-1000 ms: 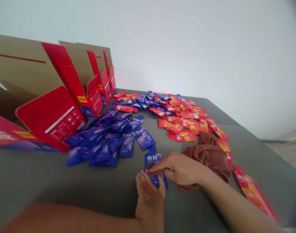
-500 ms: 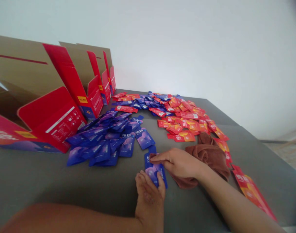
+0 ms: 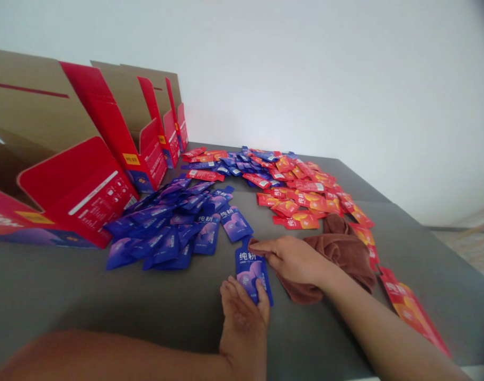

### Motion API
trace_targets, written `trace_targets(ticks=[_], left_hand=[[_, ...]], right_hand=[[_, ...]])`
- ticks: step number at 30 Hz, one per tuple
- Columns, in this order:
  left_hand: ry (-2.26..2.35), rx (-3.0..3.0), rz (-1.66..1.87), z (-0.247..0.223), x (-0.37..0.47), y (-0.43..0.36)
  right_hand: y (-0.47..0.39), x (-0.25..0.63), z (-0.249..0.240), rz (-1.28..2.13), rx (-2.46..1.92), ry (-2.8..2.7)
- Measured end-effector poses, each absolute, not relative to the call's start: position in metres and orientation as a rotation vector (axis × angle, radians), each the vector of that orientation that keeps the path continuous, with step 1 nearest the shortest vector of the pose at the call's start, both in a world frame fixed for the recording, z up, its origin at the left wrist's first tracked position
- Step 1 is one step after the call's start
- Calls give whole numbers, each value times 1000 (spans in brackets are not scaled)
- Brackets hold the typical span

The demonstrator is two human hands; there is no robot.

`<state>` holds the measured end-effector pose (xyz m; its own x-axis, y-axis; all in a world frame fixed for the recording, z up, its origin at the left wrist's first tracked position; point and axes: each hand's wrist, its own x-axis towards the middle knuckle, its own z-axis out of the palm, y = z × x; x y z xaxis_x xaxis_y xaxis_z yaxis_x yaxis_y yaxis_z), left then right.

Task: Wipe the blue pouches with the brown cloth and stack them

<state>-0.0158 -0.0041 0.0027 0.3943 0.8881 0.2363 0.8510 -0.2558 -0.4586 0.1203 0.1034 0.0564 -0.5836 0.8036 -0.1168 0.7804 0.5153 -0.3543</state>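
A blue pouch [image 3: 250,272] with purple fruit printed on it lies flat on the grey table, its spout end pointing away from me. My left hand [image 3: 244,312] grips its lower end, fingers along the left side and thumb on the right. A brown cloth [image 3: 341,248] is bunched to the right of the pouch. My right hand [image 3: 292,259] has hold of one part of it, and the index finger presses the cloth against the pouch's upper right end. Some of the pouch's printing is hidden under hand and cloth.
A heap of blue pouches [image 3: 166,225] lies left of centre. Red and orange pouches [image 3: 301,198], mixed with blue ones, curve round the back and right. One red pouch [image 3: 412,309] lies near the right forearm. Open red cartons [image 3: 83,185] line the left, before a white wall [image 3: 305,74].
My right hand has slid the cloth up the pouch toward its spout end, uncovering more of the white lettering. The left hand keeps its grip. The view has shifted slightly.
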Motion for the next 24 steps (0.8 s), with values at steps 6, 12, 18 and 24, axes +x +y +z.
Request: trace_targets(ticks=[6,12,18,24], left_hand=[[-1488,-2130,49,0,-15,-6],[-1482,-2147,48,0,-15,-6],[-1440,-2094,73,1,-16,-5],[-1447,-2083,104,0,-15,-7]], right_hand=[[93,117,64,828,-1090,-2761],[94,115,62,848,-1109,-2754],[103,118,56,558,-1437,-2679],[95,117,64,720,-1221,-2750]])
